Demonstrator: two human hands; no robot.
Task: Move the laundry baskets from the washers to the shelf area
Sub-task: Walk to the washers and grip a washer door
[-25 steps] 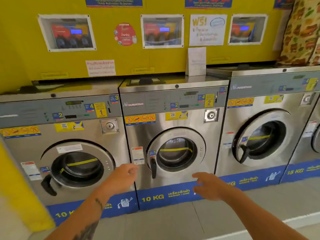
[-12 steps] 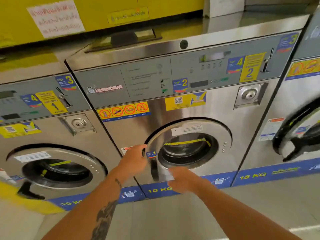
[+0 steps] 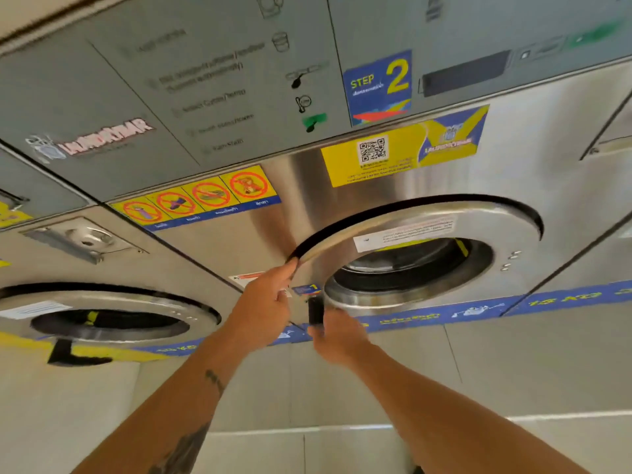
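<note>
Stainless steel nearly everywhere: faced the middle washer [image 3: 513,159] from close up, with its round door [image 3: 427,227] taken as the landmark. Saw that door standing slightly out from the front at its left edge, a black seal showing along its upper rim. Made out pale floor tiles [image 3: 513,371] below the door. Found the grey control panel [image 3: 205,97] above the door and to its left, its print blurred. Noted a second washer [image 3: 102,302] well left of the door, with its own round door shut and a steel lock box [image 3: 85,237] up and left of the landmark. Followed a blue strip [image 3: 444,314] running just under the door along the foot of the washers. Read a yellow QR sticker [image 3: 393,155] directly above the door and a blue "STEP 2" sticker [image 3: 378,87] higher above it. Counted four round red prohibition signs [image 3: 195,196] up and left of the door.

Reached in with both bare arms from below. Held the left hand [image 3: 263,309] at the door's left edge, fingers together and tips pressed on the rim. Kept the right hand [image 3: 337,333] at the door's lower left, curled shut around the lower end of the black door handle [image 3: 315,311]. Could not tell the whereabouts of the laundry baskets from this view.
</note>
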